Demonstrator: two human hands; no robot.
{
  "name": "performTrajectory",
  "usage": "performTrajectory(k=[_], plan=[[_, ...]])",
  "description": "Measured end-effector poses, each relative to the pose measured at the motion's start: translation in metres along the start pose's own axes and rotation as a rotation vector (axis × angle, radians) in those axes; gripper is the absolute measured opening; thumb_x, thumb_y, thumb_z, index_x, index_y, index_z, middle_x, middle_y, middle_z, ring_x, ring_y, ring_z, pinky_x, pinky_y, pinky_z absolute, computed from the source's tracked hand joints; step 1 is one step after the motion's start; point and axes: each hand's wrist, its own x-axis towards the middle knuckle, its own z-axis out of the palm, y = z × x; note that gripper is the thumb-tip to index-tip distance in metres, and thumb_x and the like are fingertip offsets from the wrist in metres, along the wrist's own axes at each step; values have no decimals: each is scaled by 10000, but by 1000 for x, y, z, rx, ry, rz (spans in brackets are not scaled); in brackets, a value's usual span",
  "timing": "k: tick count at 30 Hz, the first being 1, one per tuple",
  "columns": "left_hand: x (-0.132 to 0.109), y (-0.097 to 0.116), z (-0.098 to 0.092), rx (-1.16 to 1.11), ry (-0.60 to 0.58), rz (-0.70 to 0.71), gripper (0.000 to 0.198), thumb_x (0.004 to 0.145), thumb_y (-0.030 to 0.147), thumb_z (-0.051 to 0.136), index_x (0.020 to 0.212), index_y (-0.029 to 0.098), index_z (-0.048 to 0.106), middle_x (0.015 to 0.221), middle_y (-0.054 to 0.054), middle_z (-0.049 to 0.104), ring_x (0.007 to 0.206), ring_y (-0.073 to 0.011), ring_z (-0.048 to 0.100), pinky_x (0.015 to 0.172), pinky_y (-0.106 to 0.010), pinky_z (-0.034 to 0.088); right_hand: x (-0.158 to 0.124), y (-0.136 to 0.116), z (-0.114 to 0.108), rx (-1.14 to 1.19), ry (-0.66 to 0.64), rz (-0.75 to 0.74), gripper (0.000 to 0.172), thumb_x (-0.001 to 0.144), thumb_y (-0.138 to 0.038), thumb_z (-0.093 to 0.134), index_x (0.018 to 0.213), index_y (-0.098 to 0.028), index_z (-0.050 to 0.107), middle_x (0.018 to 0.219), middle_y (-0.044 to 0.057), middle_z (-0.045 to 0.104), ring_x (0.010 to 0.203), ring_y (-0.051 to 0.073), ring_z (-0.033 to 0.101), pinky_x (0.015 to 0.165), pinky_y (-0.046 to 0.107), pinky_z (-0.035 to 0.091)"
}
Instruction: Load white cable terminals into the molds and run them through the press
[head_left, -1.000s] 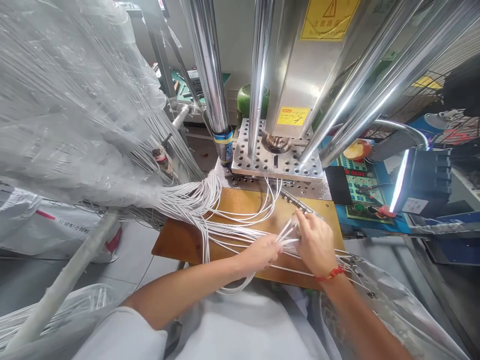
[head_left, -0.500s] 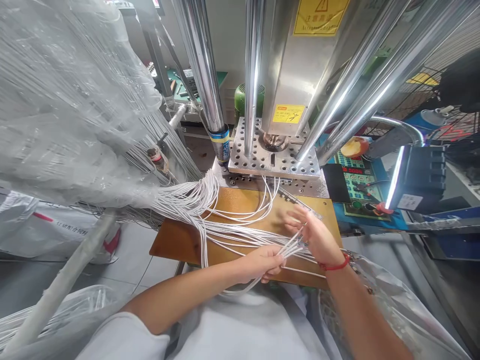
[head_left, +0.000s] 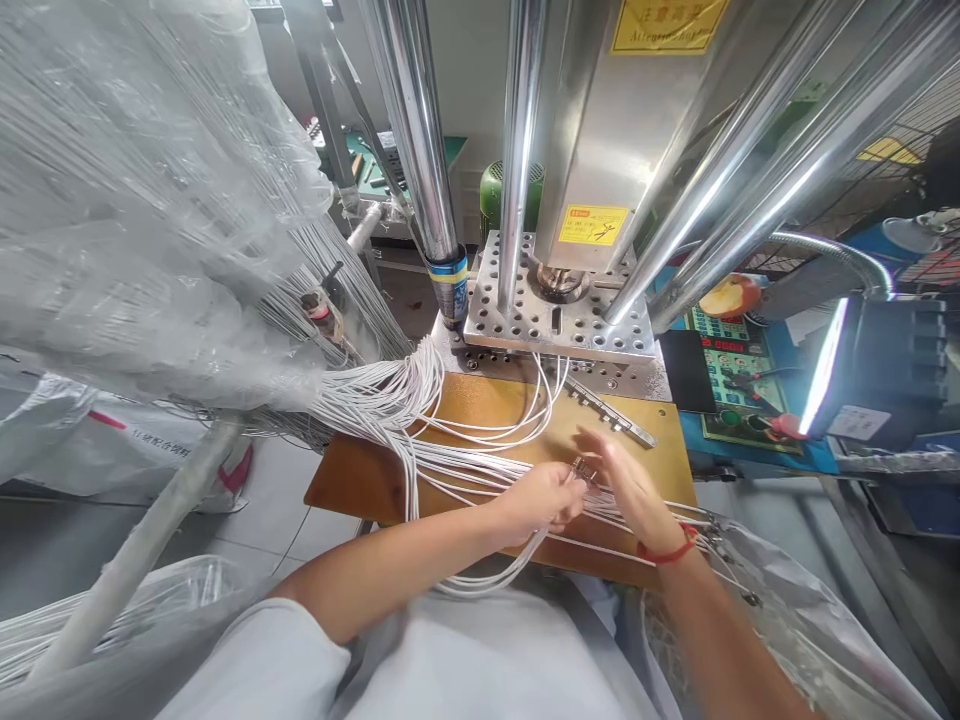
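My left hand [head_left: 546,497] is closed round a small bunch of white cables [head_left: 531,545], which loops down toward my lap. Small metal cable ends [head_left: 583,472] stick out past its fingertips. Beside those ends is my right hand [head_left: 626,480], fingers stretched and apart, with a red cord on the wrist. Whether it touches the ends I cannot tell. More white cables [head_left: 465,460] lie across the brown board [head_left: 487,398] under both hands. Past my right fingers, a slotted metal bar [head_left: 615,412] rests on the board.
A press with a perforated steel plate [head_left: 559,335] and shiny columns [head_left: 521,150] stands behind the board; a few cables run under it. Plastic-wrapped cables [head_left: 150,200] hang at left. At right are a control panel [head_left: 727,370], a bitten apple [head_left: 731,296] and a lit lamp [head_left: 825,365].
The cables now reach only a little past my left fingers, where a longer length stuck out before. My right hand is slightly lower, uncovering the metal bar. The view has shifted somewhat.
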Motion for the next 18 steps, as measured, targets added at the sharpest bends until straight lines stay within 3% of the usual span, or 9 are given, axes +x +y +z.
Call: performTrajectory(k=[2,4,6,8,10,13,18], plan=[[4,2,-3,-11,11,2,286,737,407,486,707,124,454,515,72,370,381,-1,244,374,-148,174,-4,10,1,-343,93,-42,370,853,-355,259,799,-150,562,749,78,547,745,163,500,706,306,391],[10,4,-7,4,54,4,271,733,387,489,713,117,472,533,63,397,380,-1,266,373,-151,185,-6,19,-5,-553,19,-98,308,835,-307,308,698,-151,536,676,65,520,661,151,475,642,282,379],[16,7,-9,14,89,-7,271,730,383,488,755,112,490,557,56,426,362,3,268,364,-155,180,-3,27,-17,-672,82,-120,257,823,-302,347,849,-137,541,776,83,536,728,166,483,667,283,379],[24,10,-10,32,91,-36,288,730,388,488,801,109,497,557,57,438,332,9,231,348,-160,141,6,35,-34,-835,270,-59,354,791,-350,421,1043,-110,486,896,119,530,826,207,478,715,311,371],[32,12,-11,72,98,-69,301,731,392,488,830,109,495,534,63,434,315,10,201,341,-162,121,19,43,-48,-980,316,20,357,770,-346,458,1026,-101,502,891,127,531,824,224,481,709,318,364],[46,11,-13,158,172,-108,289,723,386,502,829,117,493,500,73,411,313,4,202,339,-162,132,30,48,-54,-1014,171,75,190,789,-275,423,826,-130,540,774,86,552,721,184,511,634,272,354],[68,1,-22,261,250,-140,209,706,347,514,737,142,483,433,94,307,328,-16,217,351,-165,168,21,38,-37,-847,111,160,267,825,-349,345,949,-151,474,651,34,583,536,146,524,469,236,269]])
